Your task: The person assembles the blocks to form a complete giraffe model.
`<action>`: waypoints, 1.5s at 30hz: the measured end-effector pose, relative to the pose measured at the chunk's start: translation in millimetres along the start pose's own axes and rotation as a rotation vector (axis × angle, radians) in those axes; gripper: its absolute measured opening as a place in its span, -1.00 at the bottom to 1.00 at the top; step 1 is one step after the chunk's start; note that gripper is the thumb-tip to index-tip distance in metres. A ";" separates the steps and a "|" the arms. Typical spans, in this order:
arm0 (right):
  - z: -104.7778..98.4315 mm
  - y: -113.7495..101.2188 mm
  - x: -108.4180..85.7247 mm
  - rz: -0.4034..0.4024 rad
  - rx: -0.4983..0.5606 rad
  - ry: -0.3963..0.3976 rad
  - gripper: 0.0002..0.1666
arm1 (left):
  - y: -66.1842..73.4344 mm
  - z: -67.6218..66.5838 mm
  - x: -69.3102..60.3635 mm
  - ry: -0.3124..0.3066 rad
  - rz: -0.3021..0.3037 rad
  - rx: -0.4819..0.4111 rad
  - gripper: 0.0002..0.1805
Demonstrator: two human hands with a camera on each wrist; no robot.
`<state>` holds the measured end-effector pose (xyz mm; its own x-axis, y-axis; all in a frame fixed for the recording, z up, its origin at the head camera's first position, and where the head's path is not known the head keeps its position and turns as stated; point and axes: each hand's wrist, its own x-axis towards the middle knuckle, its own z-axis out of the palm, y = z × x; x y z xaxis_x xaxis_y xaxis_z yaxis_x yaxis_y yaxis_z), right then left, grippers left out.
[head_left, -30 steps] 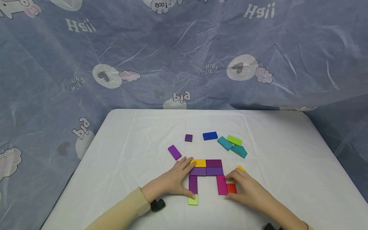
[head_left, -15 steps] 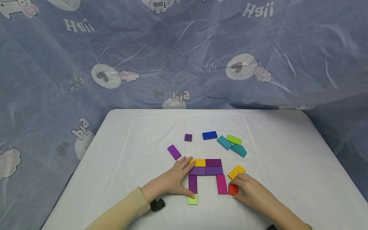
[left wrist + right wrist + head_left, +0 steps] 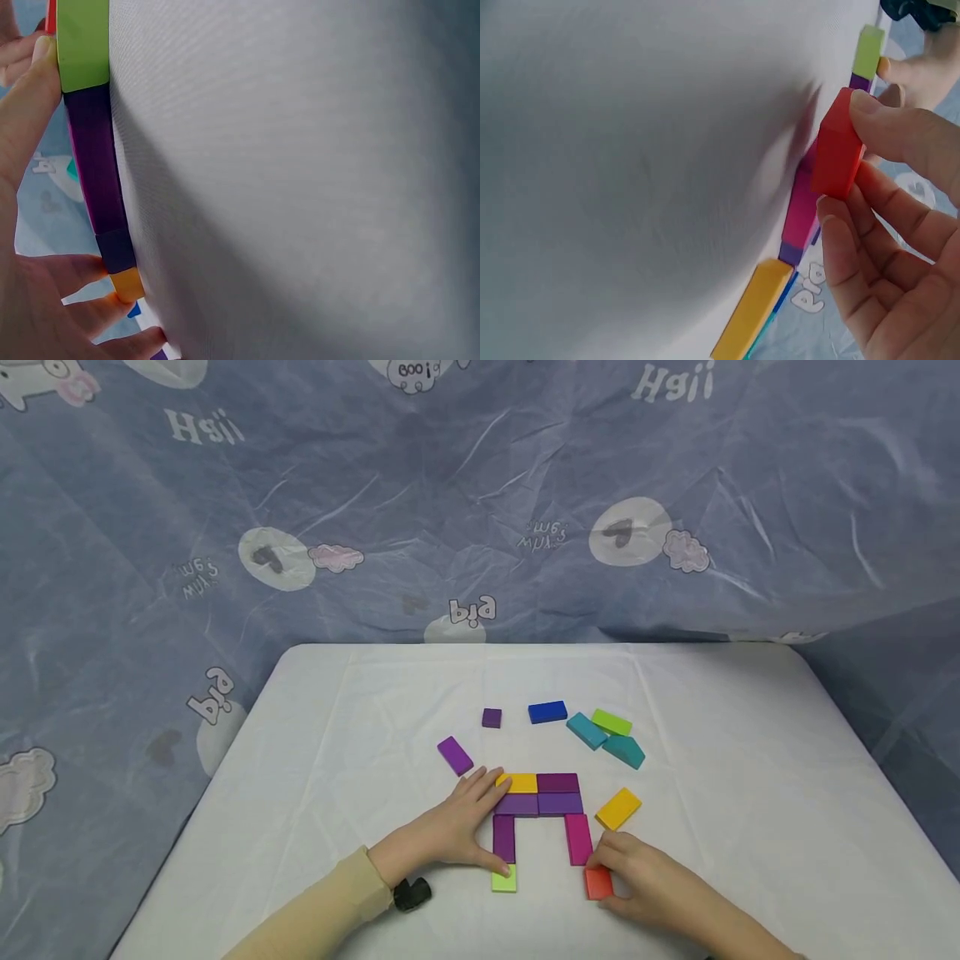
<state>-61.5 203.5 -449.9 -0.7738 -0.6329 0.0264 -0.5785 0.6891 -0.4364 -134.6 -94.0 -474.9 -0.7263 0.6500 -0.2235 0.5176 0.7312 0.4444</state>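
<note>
My right hand [image 3: 645,875] pinches a red block [image 3: 598,884] between thumb and fingers, just below the magenta block [image 3: 578,840]; in the right wrist view the red block [image 3: 838,146] has a slanted end. My left hand [image 3: 457,827] lies spread along the left side of a flat block arrangement. Its thumb touches the lime block [image 3: 504,880], and its fingertips rest at the yellow block [image 3: 522,783]. Between those stand a purple upright block [image 3: 504,839] and two violet blocks [image 3: 516,805] side by side, with a plum block [image 3: 557,782] at the top right.
A loose yellow block [image 3: 618,808] lies right of the arrangement. Farther back are a blue block [image 3: 547,712], a teal block [image 3: 587,731], a teal slant-cornered block [image 3: 625,751], a green block [image 3: 612,722], a small dark purple block [image 3: 491,718] and a purple block [image 3: 455,756].
My right hand has drawn the red block away from the magenta block's right side, then toward me to below it. The loose yellow block has come into full view. My left hand stays put.
</note>
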 end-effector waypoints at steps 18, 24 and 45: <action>7.9 -6.7 6.7 -0.010 -0.098 0.006 -0.58 | 0.0 0.4 -1.0 -0.010 -0.002 -0.011 0.31; 7.7 -8.8 9.3 0.037 -0.111 -0.012 -0.58 | 0.8 0.9 -0.6 -0.015 -0.005 -0.007 0.30; 8.1 -11.7 12.2 0.165 -0.130 -0.009 -0.51 | -0.7 0.1 0.4 -0.004 0.004 -0.010 0.31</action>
<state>-62.0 184.9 -451.7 -0.8586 -0.5108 -0.0442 -0.4735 0.8230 -0.3139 -135.3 -94.2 -475.4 -0.7224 0.6537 -0.2255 0.5160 0.7266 0.4536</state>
